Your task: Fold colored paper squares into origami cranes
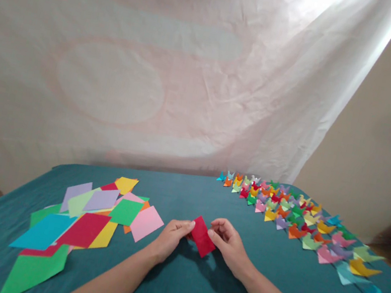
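Note:
A small red piece of folded origami paper is held tilted just above the middle of the table. My left hand pinches its left edge, thumb on top and fingers behind. At the opposite edge, my right hand has its thumb against the paper with the index finger bent close to it. Faint creases run across the red paper. The fingertips of both hands are partly hidden behind it.
A loose spread of coloured paper squares lies on the left of the green cloth-covered table. Along the right stand rows of folded paper birds in many colours. A pale hanging sheet closes off the back.

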The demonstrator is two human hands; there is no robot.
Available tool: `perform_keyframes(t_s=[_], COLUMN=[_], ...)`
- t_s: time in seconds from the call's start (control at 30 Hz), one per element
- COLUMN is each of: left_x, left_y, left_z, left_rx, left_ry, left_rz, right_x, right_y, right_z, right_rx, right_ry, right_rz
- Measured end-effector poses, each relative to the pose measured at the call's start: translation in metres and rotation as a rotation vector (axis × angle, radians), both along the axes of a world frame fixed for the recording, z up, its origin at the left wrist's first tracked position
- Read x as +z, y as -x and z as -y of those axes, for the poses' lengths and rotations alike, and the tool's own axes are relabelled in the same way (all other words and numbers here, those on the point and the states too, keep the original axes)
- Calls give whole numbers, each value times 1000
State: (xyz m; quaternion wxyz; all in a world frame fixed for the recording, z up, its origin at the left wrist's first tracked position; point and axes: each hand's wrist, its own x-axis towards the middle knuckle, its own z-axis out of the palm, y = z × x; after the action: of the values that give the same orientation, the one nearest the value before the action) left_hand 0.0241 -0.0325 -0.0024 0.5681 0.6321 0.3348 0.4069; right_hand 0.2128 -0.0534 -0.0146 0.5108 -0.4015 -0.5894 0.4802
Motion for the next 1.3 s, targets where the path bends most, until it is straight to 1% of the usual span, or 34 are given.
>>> perform_keyframes(t_s=[0.2,0.27,0.37,0.43,0.5,0.6,0.67,0.83,1.0,1.17,1.3], left_x=[5,4,1,-1,-3,-4,-5,-7,-5,-1,-2], left_y=[0,0,-1,-2,-3,-5,-6,-5,-3,-1,-1], left_z=[2,2,1,1,1,2,3,1,0,0,0], left_rx=[-23,-30,-2,23,28,30,32,44,43,65,82], left_ry=[-11,-13,-5,21,31,-32,-79,-88,-73,11,44], left_rz=[-25,-31,-41,-23,17,47,23,-64,-27,16,49], right_x=[1,1,2,3,2,1,1,2,1,1,2], right_y=[1,1,1,0,0,0,0,2,4,4,4], right_z=[2,3,2,1,-1,-3,-4,0,4,6,7], right_rx=[44,49,53,19,-54,-147,-158,-82,33,70,69], right_ry=[-10,-14,-16,-14,-14,-18,-23,-30,-20,-45,-77], right_rz=[19,32,44,37,35,40,21,-13,35,8,-34])
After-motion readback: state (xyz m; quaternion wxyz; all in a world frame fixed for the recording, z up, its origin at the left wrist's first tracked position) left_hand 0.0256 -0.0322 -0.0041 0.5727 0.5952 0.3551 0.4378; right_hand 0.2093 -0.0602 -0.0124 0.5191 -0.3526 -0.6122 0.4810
